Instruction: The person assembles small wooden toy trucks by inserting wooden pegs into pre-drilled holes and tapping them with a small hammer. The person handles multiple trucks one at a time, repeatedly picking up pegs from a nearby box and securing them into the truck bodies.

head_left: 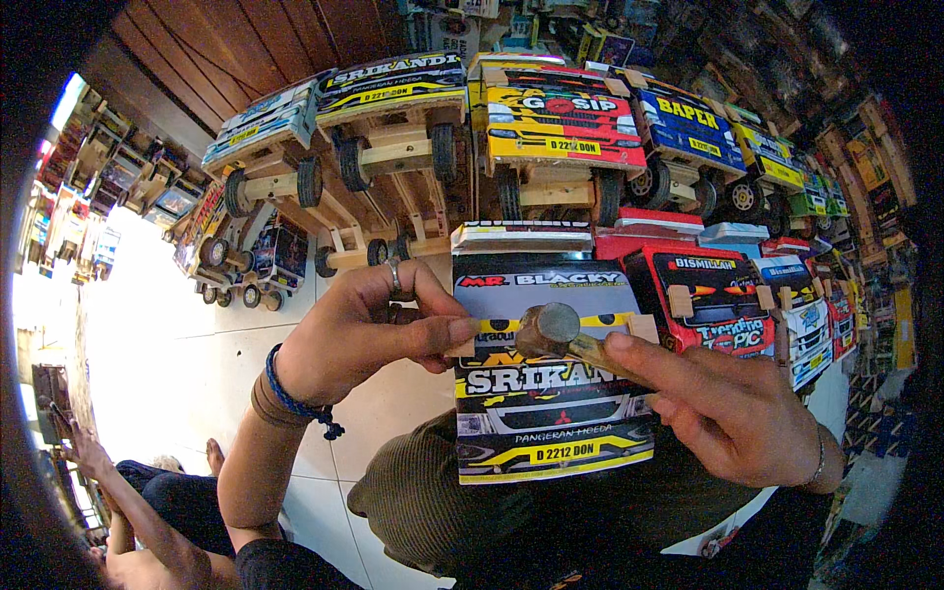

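A toy truck [551,403] with a grey, black and yellow printed front stands tilted against my lap. My right hand [737,418] is closed around the handle of a hammer [553,328], whose round metal head hovers over the middle of that front. At the front's left edge, my left hand [379,329] pinches a small wooden block [461,348] between thumb and fingers, which cover most of it. A matching small block [641,328] sticks out at the right edge, beside my right fingers.
Behind stands a row of toy trucks, among them a red and yellow one [560,123] and a blue one [688,128]. A red and black truck [703,285] sits close on the right. Another person's arm [138,501] shows at the lower left, above pale floor tiles [364,433].
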Action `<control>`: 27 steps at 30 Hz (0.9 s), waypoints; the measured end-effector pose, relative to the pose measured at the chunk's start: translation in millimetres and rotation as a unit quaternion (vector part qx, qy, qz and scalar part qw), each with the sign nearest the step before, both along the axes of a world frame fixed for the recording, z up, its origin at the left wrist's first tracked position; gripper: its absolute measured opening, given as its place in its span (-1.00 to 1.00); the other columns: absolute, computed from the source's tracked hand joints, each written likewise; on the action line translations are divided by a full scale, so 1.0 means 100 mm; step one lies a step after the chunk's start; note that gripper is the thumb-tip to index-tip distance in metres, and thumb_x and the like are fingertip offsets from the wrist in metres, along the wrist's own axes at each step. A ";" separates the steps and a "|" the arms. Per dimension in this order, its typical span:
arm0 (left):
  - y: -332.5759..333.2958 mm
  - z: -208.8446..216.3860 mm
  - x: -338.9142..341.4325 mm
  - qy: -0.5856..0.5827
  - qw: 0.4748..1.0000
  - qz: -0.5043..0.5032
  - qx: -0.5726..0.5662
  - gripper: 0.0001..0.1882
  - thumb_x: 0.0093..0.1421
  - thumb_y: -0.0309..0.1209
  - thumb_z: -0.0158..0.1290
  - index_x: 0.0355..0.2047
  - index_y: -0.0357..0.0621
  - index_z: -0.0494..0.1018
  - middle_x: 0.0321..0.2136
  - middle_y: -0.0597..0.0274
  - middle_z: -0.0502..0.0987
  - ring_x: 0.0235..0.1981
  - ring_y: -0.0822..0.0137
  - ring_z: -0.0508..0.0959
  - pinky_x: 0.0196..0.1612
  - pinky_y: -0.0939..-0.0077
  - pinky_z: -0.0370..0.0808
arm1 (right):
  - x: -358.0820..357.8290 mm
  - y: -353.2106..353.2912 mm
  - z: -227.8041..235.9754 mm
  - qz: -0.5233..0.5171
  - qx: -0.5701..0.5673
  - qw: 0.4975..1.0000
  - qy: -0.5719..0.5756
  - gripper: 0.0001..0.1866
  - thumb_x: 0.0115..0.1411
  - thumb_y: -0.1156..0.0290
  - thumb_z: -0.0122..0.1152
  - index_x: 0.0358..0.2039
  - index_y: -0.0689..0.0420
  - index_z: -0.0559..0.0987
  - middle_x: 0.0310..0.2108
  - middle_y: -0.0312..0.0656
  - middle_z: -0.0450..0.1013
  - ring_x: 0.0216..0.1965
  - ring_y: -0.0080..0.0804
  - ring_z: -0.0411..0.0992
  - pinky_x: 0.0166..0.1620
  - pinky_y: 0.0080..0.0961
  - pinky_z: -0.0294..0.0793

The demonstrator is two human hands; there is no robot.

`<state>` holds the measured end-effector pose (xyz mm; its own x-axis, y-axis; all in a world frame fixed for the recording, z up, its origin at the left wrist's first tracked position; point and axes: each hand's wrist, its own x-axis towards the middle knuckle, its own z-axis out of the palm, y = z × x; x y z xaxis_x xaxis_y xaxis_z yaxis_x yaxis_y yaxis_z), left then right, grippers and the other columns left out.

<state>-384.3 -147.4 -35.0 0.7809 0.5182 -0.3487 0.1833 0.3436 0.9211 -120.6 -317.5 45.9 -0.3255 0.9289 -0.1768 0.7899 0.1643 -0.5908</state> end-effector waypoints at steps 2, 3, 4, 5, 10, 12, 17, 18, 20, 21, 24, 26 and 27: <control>-0.01 -0.01 0.01 0.002 1.000 0.004 0.001 -0.83 0.19 -0.43 0.22 -0.32 -0.28 0.50 -0.37 0.22 0.59 -0.40 0.51 0.57 -0.31 0.64 0.56 | 0.01 0.00 0.00 0.004 0.002 1.000 0.005 -0.37 0.13 0.64 0.15 0.25 0.19 0.32 -0.26 -0.01 0.55 -0.44 -0.26 0.52 -0.35 -0.40 0.52; -0.01 -0.01 0.01 0.004 1.000 0.007 0.003 -0.83 0.19 -0.43 0.22 -0.32 -0.28 0.50 -0.37 0.22 0.59 -0.40 0.51 0.57 -0.31 0.65 0.56 | 0.01 0.00 0.00 0.003 0.000 1.000 0.010 -0.37 0.13 0.65 0.14 0.25 0.19 0.32 -0.26 -0.01 0.55 -0.44 -0.26 0.52 -0.35 -0.40 0.52; -0.01 -0.01 0.01 0.017 1.000 0.010 0.006 -0.83 0.19 -0.43 0.22 -0.32 -0.28 0.50 -0.37 0.22 0.58 -0.41 0.51 0.57 -0.31 0.65 0.56 | 0.01 0.00 0.00 0.000 -0.015 1.000 0.005 -0.37 0.13 0.65 0.14 0.25 0.19 0.32 -0.25 -0.01 0.55 -0.44 -0.26 0.52 -0.35 -0.40 0.52; -0.01 -0.01 0.01 0.005 1.000 0.009 0.004 -0.82 0.19 -0.43 0.22 -0.32 -0.28 0.50 -0.38 0.23 0.58 -0.41 0.51 0.57 -0.31 0.65 0.56 | 0.01 0.00 -0.01 0.003 0.003 1.000 0.014 -0.37 0.13 0.65 0.14 0.25 0.19 0.32 -0.25 -0.01 0.55 -0.44 -0.26 0.52 -0.35 -0.40 0.52; -0.01 0.00 0.01 0.025 1.000 0.006 0.007 -0.81 0.19 -0.41 0.23 -0.31 -0.27 0.50 -0.39 0.24 0.58 -0.41 0.50 0.57 -0.30 0.64 0.55 | -0.01 0.00 -0.04 0.002 0.015 1.000 0.007 -0.37 0.12 0.65 0.14 0.26 0.18 0.32 -0.34 -0.05 0.54 -0.47 -0.27 0.50 -0.38 -0.41 0.51; -0.01 0.01 0.01 0.014 1.000 0.001 0.009 -0.81 0.18 -0.41 0.23 -0.31 -0.27 0.50 -0.39 0.24 0.58 -0.41 0.50 0.57 -0.29 0.64 0.55 | -0.02 0.00 -0.03 0.007 0.031 0.999 0.006 -0.36 0.12 0.65 0.15 0.26 0.16 0.32 -0.41 -0.08 0.51 -0.50 -0.27 0.47 -0.40 -0.40 0.49; -0.02 0.01 0.01 0.002 1.000 0.006 0.001 -0.81 0.19 -0.41 0.23 -0.31 -0.27 0.50 -0.40 0.25 0.57 -0.41 0.51 0.57 -0.29 0.64 0.55 | -0.02 -0.01 0.00 0.014 0.014 1.000 0.005 -0.35 0.12 0.65 0.15 0.27 0.13 0.32 -0.51 -0.12 0.45 -0.55 -0.30 0.43 -0.44 -0.40 0.45; -0.02 0.01 0.01 0.000 1.000 0.007 0.001 -0.81 0.19 -0.41 0.23 -0.31 -0.27 0.50 -0.40 0.25 0.57 -0.41 0.51 0.56 -0.30 0.64 0.55 | -0.02 -0.01 0.00 0.015 0.013 1.000 -0.002 -0.35 0.12 0.65 0.15 0.27 0.13 0.32 -0.51 -0.12 0.44 -0.55 -0.30 0.42 -0.45 -0.40 0.45; -0.02 0.02 0.01 0.001 1.000 0.006 0.002 -0.81 0.19 -0.41 0.23 -0.32 -0.27 0.50 -0.40 0.25 0.57 -0.41 0.51 0.57 -0.29 0.64 0.55 | -0.03 -0.02 -0.01 0.020 0.031 0.999 -0.005 -0.35 0.12 0.65 0.15 0.27 0.13 0.32 -0.53 -0.13 0.43 -0.56 -0.31 0.42 -0.46 -0.41 0.44; -0.01 0.02 0.01 0.003 1.000 0.003 0.004 -0.82 0.19 -0.41 0.22 -0.32 -0.27 0.50 -0.40 0.25 0.57 -0.41 0.51 0.57 -0.29 0.64 0.55 | -0.04 -0.02 -0.03 0.024 0.050 0.998 -0.002 -0.35 0.12 0.65 0.15 0.27 0.13 0.32 -0.54 -0.14 0.41 -0.56 -0.31 0.41 -0.47 -0.41 0.43; -0.01 0.02 0.01 0.006 1.000 0.000 0.010 -0.82 0.19 -0.41 0.22 -0.32 -0.27 0.50 -0.39 0.25 0.57 -0.41 0.51 0.57 -0.29 0.64 0.55 | -0.04 -0.04 -0.05 0.040 0.068 0.997 -0.019 -0.35 0.12 0.65 0.15 0.27 0.13 0.33 -0.55 -0.16 0.39 -0.56 -0.32 0.41 -0.48 -0.40 0.43; -0.01 0.02 0.01 0.005 1.000 0.000 0.013 -0.82 0.20 -0.41 0.21 -0.32 -0.27 0.50 -0.39 0.25 0.58 -0.40 0.51 0.57 -0.29 0.64 0.56 | -0.04 -0.05 -0.05 0.040 0.070 0.997 -0.017 -0.35 0.12 0.66 0.15 0.27 0.14 0.33 -0.55 -0.17 0.38 -0.56 -0.31 0.40 -0.48 -0.40 0.43; -0.02 0.01 0.01 0.005 1.000 0.000 0.014 -0.82 0.20 -0.41 0.21 -0.32 -0.27 0.50 -0.39 0.24 0.58 -0.40 0.51 0.57 -0.29 0.64 0.56 | -0.03 -0.06 -0.05 0.033 0.073 0.997 -0.005 -0.35 0.12 0.66 0.15 0.27 0.14 0.33 -0.54 -0.17 0.37 -0.56 -0.32 0.40 -0.48 -0.40 0.43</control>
<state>-383.3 -148.9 -33.5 0.7773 0.5284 -0.3413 0.1922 0.3171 0.9287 -123.6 -323.1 41.0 -0.3850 0.9218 -0.0452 0.7801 0.2988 -0.5497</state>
